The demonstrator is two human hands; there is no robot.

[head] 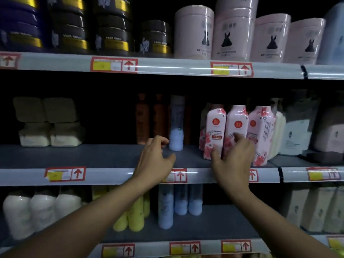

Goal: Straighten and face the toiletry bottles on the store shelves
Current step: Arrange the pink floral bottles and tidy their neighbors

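Three pink floral bottles stand in a row on the middle shelf (pixel 111 157). My right hand (pixel 232 161) grips the middle pink bottle (pixel 237 123) near its base, thumb on its left side and fingers across its front. The left pink bottle (pixel 215 131) faces forward; the right pink bottle (pixel 261 131) is turned so its side label shows. My left hand (pixel 156 161) hovers over the shelf with loosely curled fingers, holding nothing, just left of a tall lilac bottle (pixel 176 127). Behind that stand brown-orange bottles (pixel 149 118).
Beige packs (pixel 48 121) sit at the left of the middle shelf, white pouches (pixel 296 133) at its right. Dark jars (pixel 111 25) and pink canisters (pixel 232 34) fill the top shelf. Below are white (pixel 41 213), yellow (pixel 134 218) and lilac bottles (pixel 178 202).
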